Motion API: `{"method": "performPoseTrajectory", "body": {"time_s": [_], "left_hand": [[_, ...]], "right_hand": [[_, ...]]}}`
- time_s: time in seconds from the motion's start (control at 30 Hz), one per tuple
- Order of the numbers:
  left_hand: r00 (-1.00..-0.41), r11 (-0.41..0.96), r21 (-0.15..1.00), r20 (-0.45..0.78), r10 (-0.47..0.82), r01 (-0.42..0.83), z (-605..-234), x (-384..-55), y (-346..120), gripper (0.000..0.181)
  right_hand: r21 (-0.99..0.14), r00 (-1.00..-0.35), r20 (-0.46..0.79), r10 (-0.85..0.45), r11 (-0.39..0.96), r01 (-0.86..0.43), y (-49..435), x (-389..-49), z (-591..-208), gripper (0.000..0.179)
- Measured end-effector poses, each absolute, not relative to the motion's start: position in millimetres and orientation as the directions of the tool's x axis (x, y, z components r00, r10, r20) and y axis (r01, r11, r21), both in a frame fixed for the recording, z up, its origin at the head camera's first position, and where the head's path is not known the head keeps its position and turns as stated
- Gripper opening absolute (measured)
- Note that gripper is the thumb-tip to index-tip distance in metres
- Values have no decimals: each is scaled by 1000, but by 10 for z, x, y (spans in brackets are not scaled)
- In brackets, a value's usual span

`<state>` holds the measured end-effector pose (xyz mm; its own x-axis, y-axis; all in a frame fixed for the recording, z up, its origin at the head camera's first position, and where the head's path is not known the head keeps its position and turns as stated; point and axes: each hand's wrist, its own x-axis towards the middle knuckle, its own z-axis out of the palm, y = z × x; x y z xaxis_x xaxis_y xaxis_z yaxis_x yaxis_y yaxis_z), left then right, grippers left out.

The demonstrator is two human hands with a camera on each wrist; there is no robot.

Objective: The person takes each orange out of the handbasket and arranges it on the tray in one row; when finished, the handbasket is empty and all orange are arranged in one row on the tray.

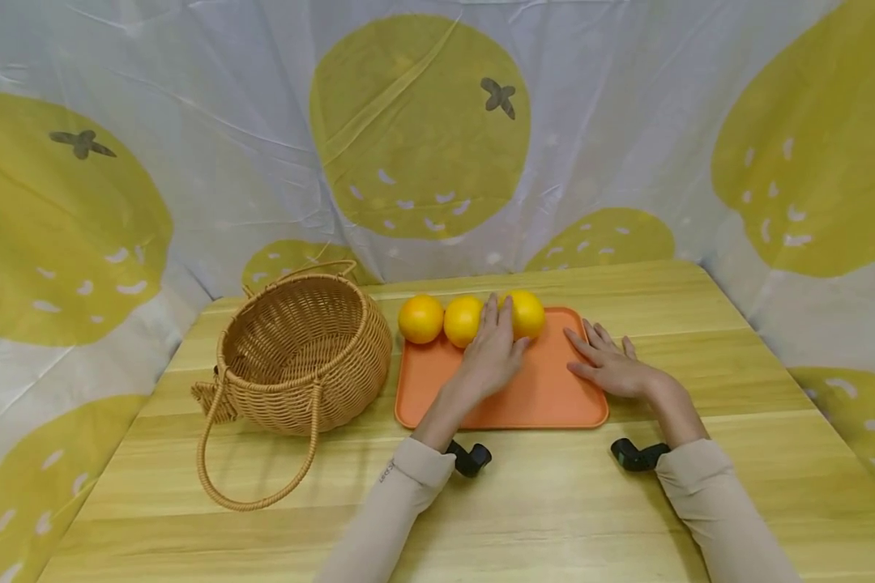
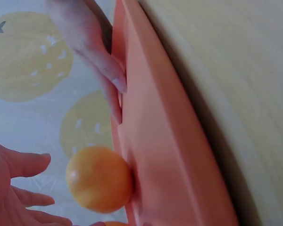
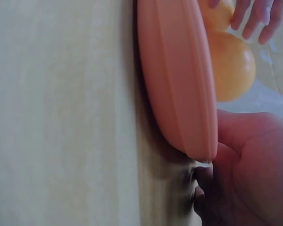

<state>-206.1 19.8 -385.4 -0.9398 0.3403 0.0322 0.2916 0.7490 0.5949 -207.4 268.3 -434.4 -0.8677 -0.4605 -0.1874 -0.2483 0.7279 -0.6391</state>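
Note:
Three oranges stand in a row along the far side of a coral tray (image 1: 532, 397): a left orange (image 1: 420, 319), a middle orange (image 1: 459, 318) and a right orange (image 1: 528, 314). My left hand (image 1: 490, 356) reaches over the tray, its straight fingers between the middle and right oranges and overlapping both in the head view. In the left wrist view, that hand's fingers (image 2: 35, 200) are extended beside an orange (image 2: 99, 179). At the tray's right rim lies my right hand (image 1: 616, 368), fingers spread, thumb over the rim; the right wrist view shows its thumb side (image 3: 240, 136) against the tray's corner.
A round wicker basket (image 1: 350, 389) stands left of the tray, its handle (image 1: 258, 504) folded down toward the front. All of it rests on a wooden table (image 1: 554, 518). Behind hangs a white cloth (image 1: 598, 105) printed with large yellow fruit.

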Motion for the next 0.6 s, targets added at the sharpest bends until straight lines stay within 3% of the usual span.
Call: {"method": "performPoseTrajectory", "body": {"time_s": [0.33,0.6], "left_hand": [[-903,620,697,93,419,360,-3632,-2007,-373,62],[-920,658,680,62,388,323,-3661,-2003,-664,64]], "right_hand": [[-628,-861,-195,-470,734,-258,2589,-2089,-4357,72],[-607,-859,-220,-463,754,-251,2582,-2102,-4381,71]]}}
